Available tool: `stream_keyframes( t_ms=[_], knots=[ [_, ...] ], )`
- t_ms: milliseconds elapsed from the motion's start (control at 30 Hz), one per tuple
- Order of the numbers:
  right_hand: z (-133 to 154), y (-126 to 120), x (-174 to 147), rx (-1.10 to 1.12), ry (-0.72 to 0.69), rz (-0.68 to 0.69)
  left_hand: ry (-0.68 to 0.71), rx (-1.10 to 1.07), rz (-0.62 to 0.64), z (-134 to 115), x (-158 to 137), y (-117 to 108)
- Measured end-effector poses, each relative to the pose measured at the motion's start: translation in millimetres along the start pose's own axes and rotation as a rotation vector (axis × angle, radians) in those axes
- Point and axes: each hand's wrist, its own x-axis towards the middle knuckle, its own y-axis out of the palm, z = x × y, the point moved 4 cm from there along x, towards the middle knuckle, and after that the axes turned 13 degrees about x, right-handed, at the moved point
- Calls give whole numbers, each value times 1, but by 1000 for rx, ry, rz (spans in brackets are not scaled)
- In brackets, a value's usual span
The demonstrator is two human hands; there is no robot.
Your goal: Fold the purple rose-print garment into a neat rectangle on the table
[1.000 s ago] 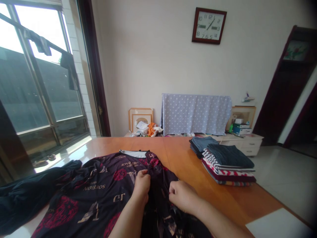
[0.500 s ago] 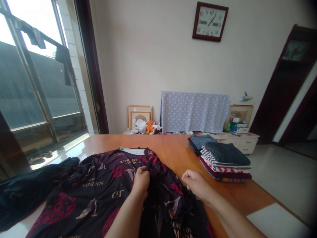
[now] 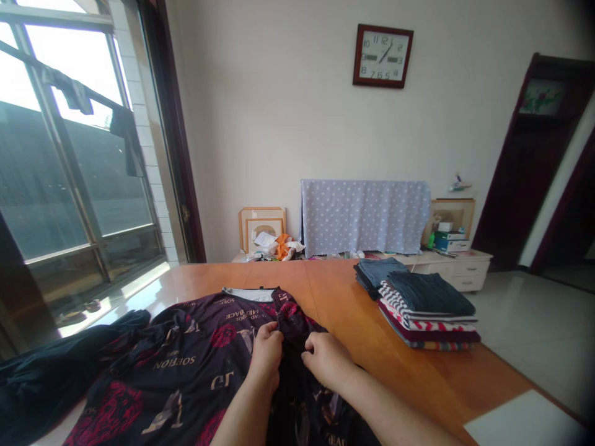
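A dark shirt with red medallions and pale lettering lies spread over the near part of the table, its neckline at the far side. Near the middle of it, my left hand is closed, thumb and fingers pinching the cloth. Just to the right, my right hand is also closed, with the shirt's right side gathered at its fingers; the exact grip is partly hidden. A small gap of dark fabric lies between the two hands.
A folded stack of clothes sits on the orange-brown table at the right. Another dark garment lies bunched at the left. Behind stands a low white cabinet with a dotted cloth and picture frames.
My right hand has moved left, close to my left hand, and the shirt's right side has come inward with it. My left hand stays pinched at the same spot.
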Motion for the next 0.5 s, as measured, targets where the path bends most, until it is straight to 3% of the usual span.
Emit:
stream_keyframes(
  t_ms=[67, 233, 333, 500],
  knots=[
    [-8, 3, 4, 56, 31, -3, -5, -29, 11, -1, -1, 1],
    [-28, -8, 18, 515, 158, -47, -40, -126, 49, -5, -5, 2],
    [-45, -35, 30, 630, 216, -129, -95, -176, 69, -7, -7, 2],
    [-85, -85, 45, 855, 216, -436, -97, -151, 64, -9, -8, 2]
  ],
)
